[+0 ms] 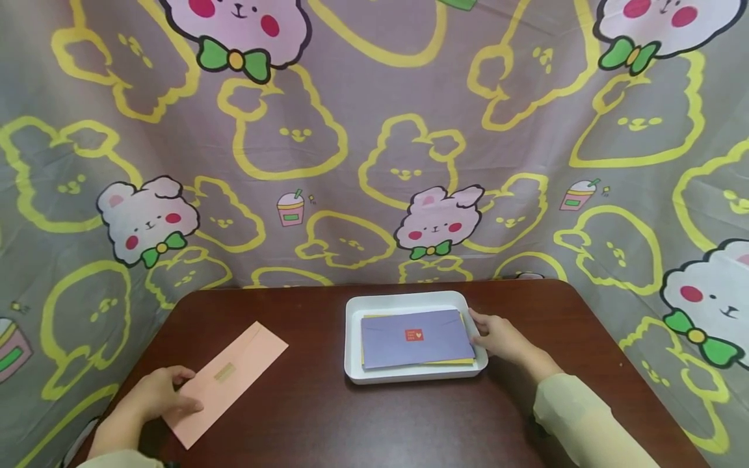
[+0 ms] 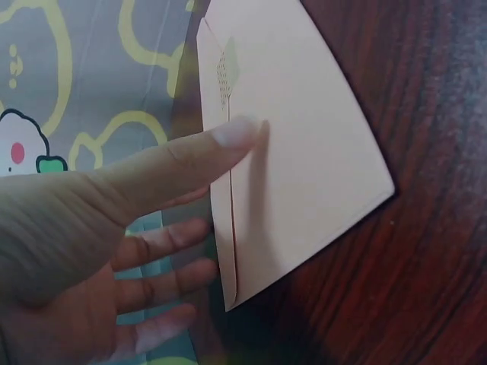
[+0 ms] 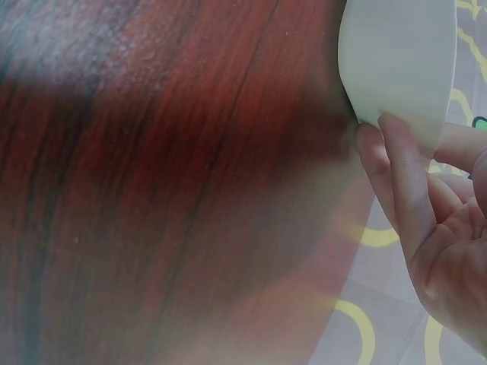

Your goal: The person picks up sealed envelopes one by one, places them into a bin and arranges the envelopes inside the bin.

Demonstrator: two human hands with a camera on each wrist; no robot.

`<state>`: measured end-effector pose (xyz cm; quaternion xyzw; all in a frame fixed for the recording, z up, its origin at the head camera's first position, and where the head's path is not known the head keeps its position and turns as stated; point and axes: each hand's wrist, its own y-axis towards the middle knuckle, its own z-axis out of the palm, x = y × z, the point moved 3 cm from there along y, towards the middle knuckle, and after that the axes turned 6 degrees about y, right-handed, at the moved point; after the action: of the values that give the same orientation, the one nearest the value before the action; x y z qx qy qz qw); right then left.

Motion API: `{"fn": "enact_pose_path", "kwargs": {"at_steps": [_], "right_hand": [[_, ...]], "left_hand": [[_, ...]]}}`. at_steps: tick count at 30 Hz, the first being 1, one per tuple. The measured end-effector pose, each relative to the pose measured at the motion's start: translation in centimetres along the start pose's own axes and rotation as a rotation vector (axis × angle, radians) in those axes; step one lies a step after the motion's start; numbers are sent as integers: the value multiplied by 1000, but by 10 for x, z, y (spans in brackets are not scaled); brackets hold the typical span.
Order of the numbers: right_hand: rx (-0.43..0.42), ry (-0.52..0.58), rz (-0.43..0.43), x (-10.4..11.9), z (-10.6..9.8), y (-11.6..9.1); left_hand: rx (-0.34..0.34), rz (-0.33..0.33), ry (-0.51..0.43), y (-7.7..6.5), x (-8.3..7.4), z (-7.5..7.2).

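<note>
A pink envelope (image 1: 225, 383) with a small gold label lies slanted at the left of the table. My left hand (image 1: 151, 396) holds its near left edge, the thumb (image 2: 236, 133) on the face and the other fingers along the edge; the index fingertip is hidden. On the right, a white tray (image 1: 353, 351) carries a purple envelope (image 1: 389, 341) with a red heart sticker, on top of a yellow envelope (image 1: 462, 361). My right hand (image 1: 508, 341) grips the tray's right end, fingertips against its outer wall in the right wrist view.
The dark brown wooden table (image 1: 304, 416) ends at a back edge just behind the tray. A grey curtain (image 1: 351, 175) with cartoon animals hangs behind it and along both sides.
</note>
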<state>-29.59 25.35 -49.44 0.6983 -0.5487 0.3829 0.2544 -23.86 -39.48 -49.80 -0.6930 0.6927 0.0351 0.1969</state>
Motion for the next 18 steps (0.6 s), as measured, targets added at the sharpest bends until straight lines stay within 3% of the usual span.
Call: {"fn": "enact_pose_path", "kwargs": {"at_steps": [7, 18], "right_hand": [[1, 23, -8, -1, 0, 1], [1, 8, -7, 0, 0, 0]], "left_hand": [[30, 3, 44, 2, -1, 4], [12, -11, -58, 0, -1, 8]]}}
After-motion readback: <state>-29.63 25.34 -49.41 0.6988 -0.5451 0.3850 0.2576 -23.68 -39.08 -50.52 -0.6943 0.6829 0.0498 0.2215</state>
